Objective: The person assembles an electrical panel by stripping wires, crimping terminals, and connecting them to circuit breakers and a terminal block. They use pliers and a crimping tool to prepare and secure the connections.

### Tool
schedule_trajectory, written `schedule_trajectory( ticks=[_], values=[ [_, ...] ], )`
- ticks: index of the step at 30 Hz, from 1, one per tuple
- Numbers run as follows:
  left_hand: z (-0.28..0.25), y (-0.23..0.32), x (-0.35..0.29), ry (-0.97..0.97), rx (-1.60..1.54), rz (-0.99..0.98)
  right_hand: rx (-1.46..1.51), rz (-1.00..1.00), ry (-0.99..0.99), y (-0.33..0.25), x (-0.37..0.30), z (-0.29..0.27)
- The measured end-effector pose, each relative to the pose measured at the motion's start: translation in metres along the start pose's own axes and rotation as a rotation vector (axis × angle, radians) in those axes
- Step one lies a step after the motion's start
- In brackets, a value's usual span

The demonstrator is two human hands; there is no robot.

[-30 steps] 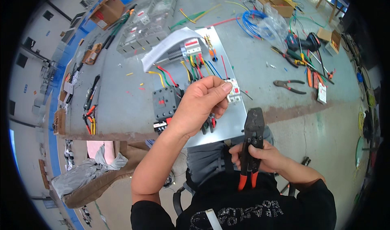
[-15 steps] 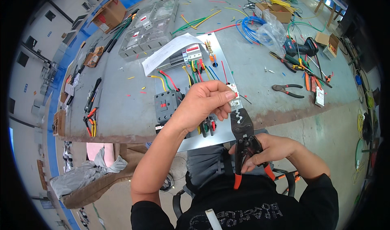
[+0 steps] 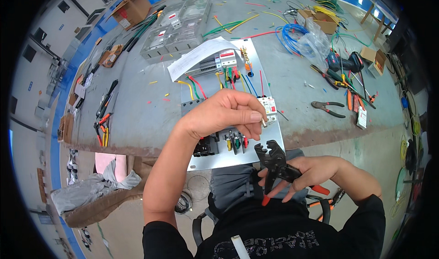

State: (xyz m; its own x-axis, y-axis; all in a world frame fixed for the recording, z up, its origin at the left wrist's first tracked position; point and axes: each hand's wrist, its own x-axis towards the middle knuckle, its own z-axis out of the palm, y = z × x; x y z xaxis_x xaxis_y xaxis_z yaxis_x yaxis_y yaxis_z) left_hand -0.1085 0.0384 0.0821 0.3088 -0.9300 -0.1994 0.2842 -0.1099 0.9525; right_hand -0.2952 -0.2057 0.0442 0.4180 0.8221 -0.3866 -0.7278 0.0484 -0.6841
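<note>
My left hand point(image 3: 228, 115) is closed in a pinch over the lower part of a metal mounting plate point(image 3: 257, 60). A small metallic piece, seemingly a wire terminal point(image 3: 264, 123), shows at the fingertips. My right hand point(image 3: 313, 172) grips black crimping pliers point(image 3: 274, 160) with red handle ends, off the plate's near right corner. Their notched jaws stand apart, just below my left fingertips. A white circuit breaker point(image 3: 267, 106) lies right beside the left hand. A dark grey switching device point(image 3: 190, 104) is partly hidden behind that hand. Coloured wires point(image 3: 235, 78) run across the plate.
A paper sheet point(image 3: 201, 54) covers part of a terminal strip. To the right lie cutting pliers point(image 3: 328, 108), a cordless drill point(image 3: 345, 62) and blue wire coils point(image 3: 292, 37). Clear-lidded grey boxes point(image 3: 176, 28) stand farther back. More hand tools point(image 3: 104, 122) lie at left.
The crimping pliers' handles have spread and their jaws have opened wider. The metallic piece now shows at my left fingertips. The scene has shifted slightly in the view.
</note>
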Motion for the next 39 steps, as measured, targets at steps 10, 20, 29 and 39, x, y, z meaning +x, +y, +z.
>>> schedule_trajectory(
  ticks=[10, 20, 29, 39],
  values=[
    [0.016, -0.047, -0.004, -0.023, -0.226, 0.262, -0.203, -0.098, -0.020, -0.018, 0.010, 0.002],
    [0.027, -0.073, 0.006, -0.004, -0.382, 0.410, -0.145, -0.125, -0.039, -0.020, 0.016, 0.007],
    [0.031, -0.077, 0.008, 0.007, -0.413, 0.407, -0.104, -0.137, -0.059, -0.015, 0.022, 0.006],
    [0.028, -0.086, 0.013, -0.095, -0.449, 0.442, -0.086, -0.141, -0.017, -0.010, 0.025, 0.005]
  ],
)
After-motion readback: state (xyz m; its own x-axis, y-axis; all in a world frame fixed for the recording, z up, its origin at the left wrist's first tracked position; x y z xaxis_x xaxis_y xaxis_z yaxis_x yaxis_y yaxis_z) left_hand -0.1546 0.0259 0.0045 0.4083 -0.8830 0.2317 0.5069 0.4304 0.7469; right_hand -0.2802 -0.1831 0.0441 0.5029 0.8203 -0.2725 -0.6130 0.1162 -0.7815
